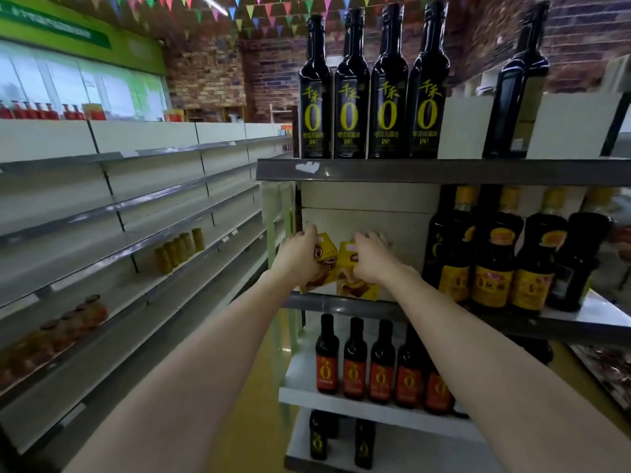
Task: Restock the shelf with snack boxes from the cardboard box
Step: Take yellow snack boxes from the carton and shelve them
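Two yellow snack boxes stand on the middle shelf (341, 303) of the end rack. My left hand (298, 257) grips the left snack box (322, 264), which tilts to the left. My right hand (370, 259) grips the top of the right snack box (355, 281), which stands close to upright at the shelf's front edge. The two boxes touch each other. The cardboard box is out of view.
Dark bottles with yellow labels (491, 264) stand right of the boxes on the same shelf. Tall black bottles (368, 87) fill the shelf above, red-labelled bottles (379, 367) the one below. A long, mostly bare shelving run (136, 233) lines the left side of the aisle.
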Motion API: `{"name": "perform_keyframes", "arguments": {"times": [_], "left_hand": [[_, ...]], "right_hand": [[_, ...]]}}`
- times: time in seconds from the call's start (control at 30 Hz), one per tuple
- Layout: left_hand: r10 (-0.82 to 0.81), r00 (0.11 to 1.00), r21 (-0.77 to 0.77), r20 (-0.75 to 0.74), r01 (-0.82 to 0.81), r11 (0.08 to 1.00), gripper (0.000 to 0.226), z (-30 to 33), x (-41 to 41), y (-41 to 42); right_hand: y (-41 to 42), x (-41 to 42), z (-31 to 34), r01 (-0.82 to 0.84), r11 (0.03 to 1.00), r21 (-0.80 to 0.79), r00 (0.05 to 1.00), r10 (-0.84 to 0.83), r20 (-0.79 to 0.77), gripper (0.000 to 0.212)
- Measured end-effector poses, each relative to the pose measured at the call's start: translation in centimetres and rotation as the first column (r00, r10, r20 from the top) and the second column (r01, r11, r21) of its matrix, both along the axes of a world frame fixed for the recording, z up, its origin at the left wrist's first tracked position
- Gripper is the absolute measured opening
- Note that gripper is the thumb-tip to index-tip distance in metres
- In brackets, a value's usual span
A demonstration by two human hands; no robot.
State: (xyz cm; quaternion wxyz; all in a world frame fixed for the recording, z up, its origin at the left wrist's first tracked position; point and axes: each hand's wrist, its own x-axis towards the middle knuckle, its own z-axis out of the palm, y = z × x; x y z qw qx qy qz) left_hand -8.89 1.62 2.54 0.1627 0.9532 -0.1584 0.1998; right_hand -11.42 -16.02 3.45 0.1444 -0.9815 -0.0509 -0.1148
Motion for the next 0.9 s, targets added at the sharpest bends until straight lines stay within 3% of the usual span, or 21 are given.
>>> {"name": "perform_keyframes", "arguments": {"times": [0.27, 0.4, 0.57, 0.7, 0.8, 0.9], "left_hand": [[0.028, 0.985, -0.094, -0.169, -0.044, 0.995, 0.058, -1.1, -6.6, 9.5], [0.079, 0.972, -0.097, -0.223, -0.103, 0.99, 0.05, -2.4, -9.7, 15.6], [0.164, 0.953, -0.117, -0.255, -0.198, 0.973, 0.045, -4.2, -13.5, 22.1], [0.203, 0.936, -0.149, -0.287, -0.253, 0.956, 0.034, -5.7, -15.7, 26.5], [0.236, 0.925, -0.175, -0.297, -0.296, 0.939, 0.041, -6.8, -16.5, 29.4], [0.25, 0.92, -0.188, -0.303, -0.315, 0.93, 0.065, -7.4, -17.0, 31.5]], "right_hand": [[9.2, -5.8, -0.6, -0.034, 0.999, -0.02, 0.992, 0.031, -0.121, 0.066], [14.9, -8.0, -2.1, -0.114, 0.993, 0.009, 0.982, 0.114, -0.151, 0.052], [21.3, -9.6, -3.7, -0.207, 0.978, -0.023, 0.966, 0.2, -0.167, 0.058], [25.9, -10.5, -5.0, -0.242, 0.97, -0.008, 0.956, 0.237, -0.174, 0.049], [28.7, -10.9, -6.1, -0.259, 0.966, -0.005, 0.946, 0.252, -0.203, 0.058], [30.5, -10.7, -7.3, -0.244, 0.969, 0.041, 0.944, 0.247, -0.22, 0.065]]}}
